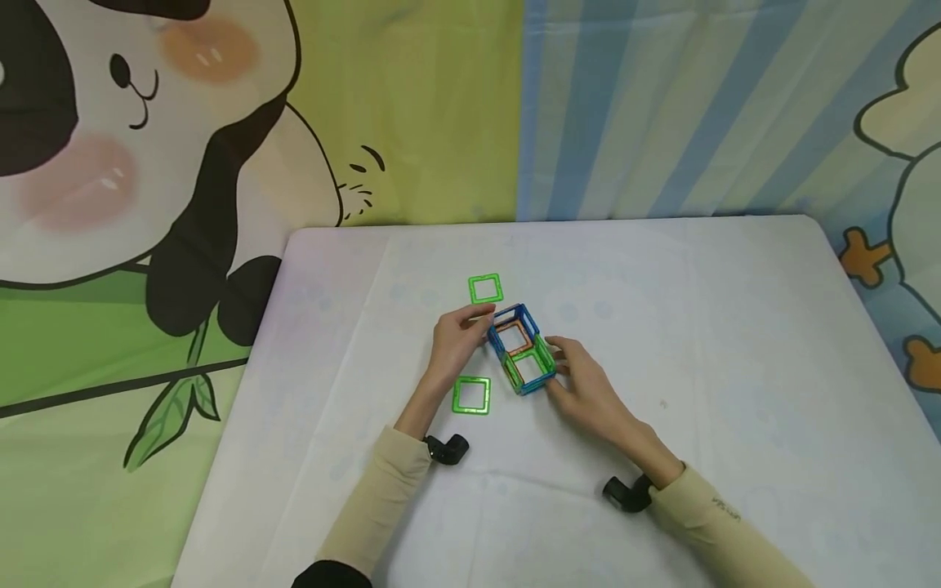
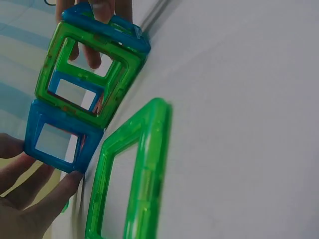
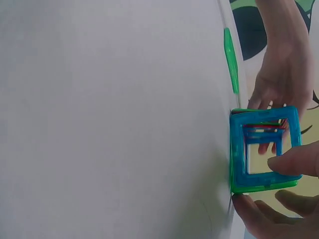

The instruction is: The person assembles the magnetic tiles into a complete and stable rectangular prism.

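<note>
A small box of see-through magnetic tiles (image 1: 540, 382), with blue, green and orange square frames, sits on the white table. My left hand (image 1: 453, 343) holds its far left end, with fingertips at a blue tile (image 2: 55, 162) in the left wrist view. My right hand (image 1: 588, 388) grips the near right end. In the right wrist view its thumb presses the blue end tile (image 3: 239, 144), while other fingers lie along the side. One loose green square tile (image 1: 471, 411) lies flat below the left hand, and another green square tile (image 1: 472, 291) lies beyond it.
The white table (image 1: 735, 367) runs under both forearms. Behind it hangs a printed cloth (image 1: 426, 106) with a cartoon panda and blue stripes. Each wrist carries a small black camera, one at the left wrist (image 1: 448, 449) and one at the right wrist (image 1: 627, 494).
</note>
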{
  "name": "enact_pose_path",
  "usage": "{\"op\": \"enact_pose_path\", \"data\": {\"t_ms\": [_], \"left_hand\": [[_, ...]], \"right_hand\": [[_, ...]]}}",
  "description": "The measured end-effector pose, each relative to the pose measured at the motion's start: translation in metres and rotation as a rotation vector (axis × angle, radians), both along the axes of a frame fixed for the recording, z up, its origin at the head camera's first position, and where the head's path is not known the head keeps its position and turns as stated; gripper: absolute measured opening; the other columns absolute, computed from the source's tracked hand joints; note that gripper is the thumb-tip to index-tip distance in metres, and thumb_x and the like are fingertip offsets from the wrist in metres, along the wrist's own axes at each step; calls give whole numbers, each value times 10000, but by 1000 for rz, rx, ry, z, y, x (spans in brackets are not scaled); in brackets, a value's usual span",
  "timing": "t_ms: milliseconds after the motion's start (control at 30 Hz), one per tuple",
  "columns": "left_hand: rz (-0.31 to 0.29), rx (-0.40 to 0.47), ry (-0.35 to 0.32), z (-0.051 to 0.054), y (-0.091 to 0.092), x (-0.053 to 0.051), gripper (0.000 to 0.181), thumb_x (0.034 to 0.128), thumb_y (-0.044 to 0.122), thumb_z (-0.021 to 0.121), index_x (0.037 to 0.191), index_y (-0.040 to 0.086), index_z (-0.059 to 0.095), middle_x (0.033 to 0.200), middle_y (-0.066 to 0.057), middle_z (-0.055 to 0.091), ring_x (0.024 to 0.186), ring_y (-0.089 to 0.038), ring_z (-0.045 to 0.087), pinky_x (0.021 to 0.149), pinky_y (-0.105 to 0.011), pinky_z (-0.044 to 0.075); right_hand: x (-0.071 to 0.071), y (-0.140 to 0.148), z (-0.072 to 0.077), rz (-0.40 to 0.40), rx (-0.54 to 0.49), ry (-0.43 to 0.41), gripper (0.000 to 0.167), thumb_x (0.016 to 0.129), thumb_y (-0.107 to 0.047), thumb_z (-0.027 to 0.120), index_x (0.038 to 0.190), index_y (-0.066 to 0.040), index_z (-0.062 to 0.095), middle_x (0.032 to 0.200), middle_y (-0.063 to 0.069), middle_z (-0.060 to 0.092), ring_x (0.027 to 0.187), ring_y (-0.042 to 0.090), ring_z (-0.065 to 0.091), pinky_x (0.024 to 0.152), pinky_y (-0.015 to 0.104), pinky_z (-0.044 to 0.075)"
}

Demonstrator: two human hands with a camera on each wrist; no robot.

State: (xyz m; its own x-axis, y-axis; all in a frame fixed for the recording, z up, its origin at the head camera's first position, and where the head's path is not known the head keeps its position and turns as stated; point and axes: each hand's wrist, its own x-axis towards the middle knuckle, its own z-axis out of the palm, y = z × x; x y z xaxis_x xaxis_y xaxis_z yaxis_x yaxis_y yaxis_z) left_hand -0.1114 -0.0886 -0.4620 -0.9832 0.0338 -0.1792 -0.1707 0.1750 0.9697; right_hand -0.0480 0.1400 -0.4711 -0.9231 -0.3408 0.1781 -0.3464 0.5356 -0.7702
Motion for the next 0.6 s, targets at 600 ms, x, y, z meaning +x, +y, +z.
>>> {"op": "enact_pose_path", "data": {"t_ms": [600], "left_hand": [[-17,-50,-31,3,-8,27,289,1007,200,670,1246,44,711,1181,-128,718,1090,-243,688,897,-336,606]], "right_hand": [[-29,22,3,-98,-5,-7,397,923,84,670,1307,1,618,1277,190,684,1108,365,704,912,449,598]]}}
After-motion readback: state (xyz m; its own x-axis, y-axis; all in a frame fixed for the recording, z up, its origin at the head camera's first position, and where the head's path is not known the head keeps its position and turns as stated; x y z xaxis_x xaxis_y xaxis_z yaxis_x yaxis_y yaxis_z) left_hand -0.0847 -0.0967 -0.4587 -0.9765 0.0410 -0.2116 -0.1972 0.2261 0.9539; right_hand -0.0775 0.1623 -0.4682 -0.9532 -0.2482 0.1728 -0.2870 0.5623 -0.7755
